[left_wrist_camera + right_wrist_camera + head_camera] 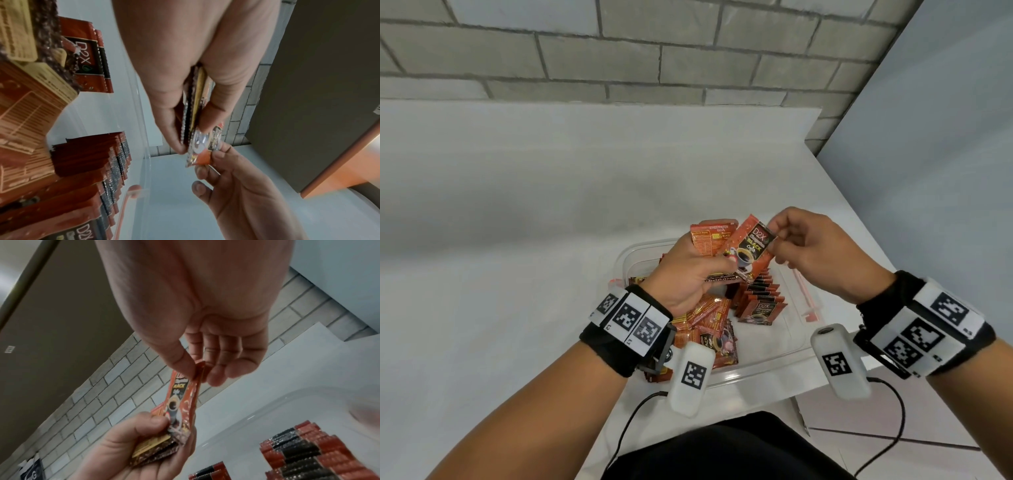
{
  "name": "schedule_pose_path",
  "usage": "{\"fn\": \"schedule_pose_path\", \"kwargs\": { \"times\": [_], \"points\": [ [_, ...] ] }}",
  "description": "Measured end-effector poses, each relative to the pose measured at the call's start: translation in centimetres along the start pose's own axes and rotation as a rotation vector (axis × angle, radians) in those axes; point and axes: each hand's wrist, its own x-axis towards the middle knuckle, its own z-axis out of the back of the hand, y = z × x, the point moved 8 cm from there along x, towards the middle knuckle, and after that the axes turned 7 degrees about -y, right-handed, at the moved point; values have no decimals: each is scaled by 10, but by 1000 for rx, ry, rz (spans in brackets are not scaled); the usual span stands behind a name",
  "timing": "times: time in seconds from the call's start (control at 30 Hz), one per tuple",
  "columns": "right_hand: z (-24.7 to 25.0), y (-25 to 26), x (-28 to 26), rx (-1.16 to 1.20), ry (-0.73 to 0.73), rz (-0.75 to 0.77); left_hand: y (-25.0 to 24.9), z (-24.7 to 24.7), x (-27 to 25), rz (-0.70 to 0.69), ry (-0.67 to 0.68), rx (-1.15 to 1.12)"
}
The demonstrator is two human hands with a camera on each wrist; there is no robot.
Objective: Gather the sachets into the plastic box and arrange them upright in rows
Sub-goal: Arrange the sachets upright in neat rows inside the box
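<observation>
table: white top (524, 212) pushed up against a grey brick wall (585, 51), and everything else sits at its near right corner

plastic box: clear tub (784, 346) right in front of the person, both hands hovering just above it

loose pile: a messy heap of red-orange sachets (709, 325) in the left part of the box, lying flat and overlapping at all angles, mostly back side up with the yellowish print showing

upright row: a tidy row of sachets (760, 301) in the right part of the box, standing on edge, packed face to back, running from near to far; the front one shows a D2X black coffee label facing the person

left hand: the left hand (688, 274) is wrapped around a small bunch of sachets (709, 240), thumb on one face and fingers on the other, with the bunch fanned out past the fingers toward the wall

right hand: the right hand (815, 253) pinches the top corner of the front sachet between thumb and fingertips, other fingers loosely curled

front sachet: the front sachet (751, 251) is printed side up, long axis on a diagonal from lower left to upper right, low end still tucked under the left thumb with the rest of the bunch

wrist cameras: white pods (691, 377) with black square markers strapped on both wrists
</observation>
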Motion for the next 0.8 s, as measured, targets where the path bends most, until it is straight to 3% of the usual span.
{"fn": "schedule_pose_path", "kwargs": {
  "times": [0.1, 0.23, 0.33, 0.53, 0.8],
  "points": [
    [8, -4, -5, -19, 13, 17, -2, 8, 3, 26, -77, -14],
    [-3, -19, -20, -322, 140, 79, -6, 27, 7, 41, -217, -124],
    [-25, -35, -32, -555, 264, 130, -7, 31, 8, 45, -235, -140],
    [-42, -55, -33, -842, 344, 118, -7, 34, 7, 57, -247, -143],
    [-50, -53, -30, -961, 352, 166, -7, 38, 6, 54, -261, -128]
  ]
}}
